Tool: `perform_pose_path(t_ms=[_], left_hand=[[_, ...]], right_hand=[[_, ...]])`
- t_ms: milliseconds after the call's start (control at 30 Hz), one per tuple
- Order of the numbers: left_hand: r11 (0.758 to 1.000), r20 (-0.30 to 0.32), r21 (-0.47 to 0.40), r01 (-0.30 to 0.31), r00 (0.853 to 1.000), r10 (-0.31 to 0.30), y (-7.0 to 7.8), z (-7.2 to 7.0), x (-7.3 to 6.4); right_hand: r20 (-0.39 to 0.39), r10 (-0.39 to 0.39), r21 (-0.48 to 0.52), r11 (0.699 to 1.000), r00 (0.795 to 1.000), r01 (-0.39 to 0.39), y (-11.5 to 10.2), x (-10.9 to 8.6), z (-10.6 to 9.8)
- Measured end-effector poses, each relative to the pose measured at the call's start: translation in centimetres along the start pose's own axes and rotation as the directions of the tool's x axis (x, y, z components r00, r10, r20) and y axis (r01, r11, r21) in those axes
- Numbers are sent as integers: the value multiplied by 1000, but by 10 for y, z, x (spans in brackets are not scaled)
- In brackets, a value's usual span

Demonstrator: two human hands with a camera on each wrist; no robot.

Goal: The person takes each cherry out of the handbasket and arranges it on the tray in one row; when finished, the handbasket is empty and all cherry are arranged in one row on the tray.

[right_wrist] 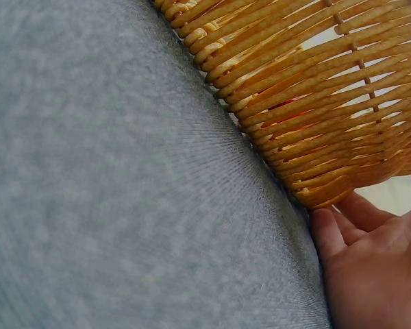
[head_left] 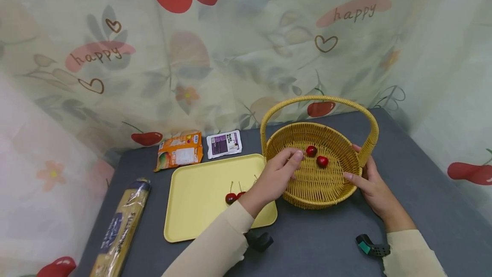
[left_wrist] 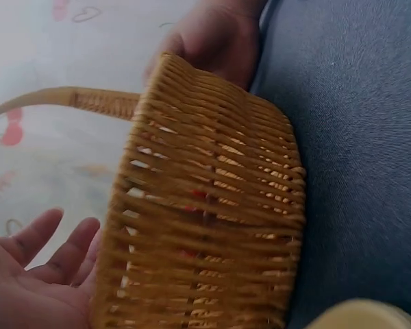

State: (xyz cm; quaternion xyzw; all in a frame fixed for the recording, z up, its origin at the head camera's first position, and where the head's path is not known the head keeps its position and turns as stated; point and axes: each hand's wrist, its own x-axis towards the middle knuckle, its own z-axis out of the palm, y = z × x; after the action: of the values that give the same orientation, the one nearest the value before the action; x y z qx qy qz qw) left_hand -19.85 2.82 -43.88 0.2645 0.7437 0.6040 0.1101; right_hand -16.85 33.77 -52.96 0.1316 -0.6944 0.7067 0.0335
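A wicker basket (head_left: 319,187) with an arched handle stands on the right of the table, with two red cherries (head_left: 322,161) on its floor. My left hand (head_left: 276,174) hovers over its left rim; in the left wrist view the fingers (left_wrist: 68,257) are loosely spread, with nothing visible between them. On the right side my right hand (head_left: 370,185) holds the basket's rim by the handle's foot, thumb inside and fingers outside. Stemmed cherries (head_left: 231,198) lie on a yellow tray (head_left: 196,191), partly hidden behind my left forearm.
Behind the tray lie an orange snack packet (head_left: 180,151) and a white-and-purple packet (head_left: 224,144). A long clear pack of noodles (head_left: 122,225) lies at the left. The dark grey tabletop (head_left: 315,243) runs back to a printed curtain (head_left: 238,46).
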Motion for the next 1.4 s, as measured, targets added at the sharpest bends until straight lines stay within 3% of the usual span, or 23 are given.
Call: perform_pose_path(t_ms=[200, 400, 533, 800, 967, 1200, 1300, 1400], left_hand=[[989, 43, 144, 36, 998, -43, 1, 20, 27], [980, 91, 185, 70, 992, -88, -2, 40, 52], [975, 88, 200, 100, 989, -119, -7, 52, 67], [932, 65, 318, 173, 977, -204, -22, 57, 77], [896, 122, 425, 127, 973, -196, -28, 56, 81], [777, 244, 630, -15, 953, -179, -34, 60, 82], [764, 253, 644, -38, 953, -165, -34, 60, 82], [786, 231, 618, -21, 960, -157, -32, 60, 82]], right_hand=[[-4, -2, -23, 1000, 1000, 2, -3, 2, 0], [-9, 21, -46, 999, 1000, -21, -3, 1, 0], [-14, 32, -55, 998, 999, -32, -2, -3, 1], [4, 21, -64, 998, 1000, -21, 0, -4, 3], [7, 1, -56, 998, 1000, -1, -1, -1, 3], [9, 15, -55, 998, 1000, -14, -2, -3, 3], [8, 12, -54, 998, 1000, -11, -2, -3, 2], [10, 7, -61, 998, 1000, -6, -2, -2, 2]])
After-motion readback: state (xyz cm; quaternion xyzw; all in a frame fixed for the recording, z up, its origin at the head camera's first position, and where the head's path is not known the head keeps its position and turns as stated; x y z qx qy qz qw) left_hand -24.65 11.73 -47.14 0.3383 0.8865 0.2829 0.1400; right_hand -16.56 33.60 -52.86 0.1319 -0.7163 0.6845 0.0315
